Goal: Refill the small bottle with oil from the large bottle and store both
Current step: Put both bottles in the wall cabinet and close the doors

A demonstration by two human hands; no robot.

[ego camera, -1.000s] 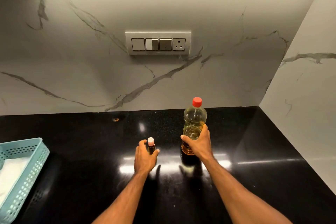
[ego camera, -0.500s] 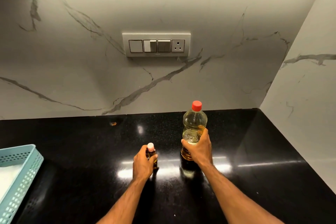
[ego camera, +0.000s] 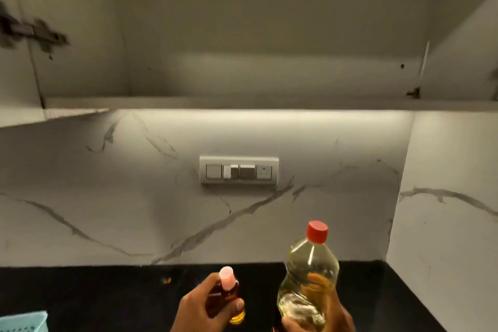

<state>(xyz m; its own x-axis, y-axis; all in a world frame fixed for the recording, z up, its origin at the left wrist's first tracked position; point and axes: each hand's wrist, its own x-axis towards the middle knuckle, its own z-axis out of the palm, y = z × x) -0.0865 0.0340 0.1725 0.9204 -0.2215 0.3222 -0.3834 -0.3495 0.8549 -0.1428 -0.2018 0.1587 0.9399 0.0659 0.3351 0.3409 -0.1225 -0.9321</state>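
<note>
Two bottles held up: left hand (ego camera: 200,310) fingers curl round small amber bottle (ego camera: 225,296), rounded pink cap. Right hand (ego camera: 323,321) grips large clear plastic bottle (ego camera: 310,275), red ribbed cap, above glossy black counter (ego camera: 94,296)

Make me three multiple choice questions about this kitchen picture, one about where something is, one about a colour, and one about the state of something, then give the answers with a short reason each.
1. Where is the switch panel?
A. On the marble wall below the open cupboard
B. On the black counter
C. Inside the blue basket

2. What colour is the cap on the large bottle?
A. Green
B. Red
C. White

3. What state is the small bottle in?
A. Lying uncapped on the counter
B. Standing alone on the shelf
C. Capped and held in the left hand

Answers: 1 A, the panel sits on the veined wall under the cupboard. 2 B, its cap is red, above the right hand. 3 C, the pink cap is on and fingers wrap the bottle.
</note>
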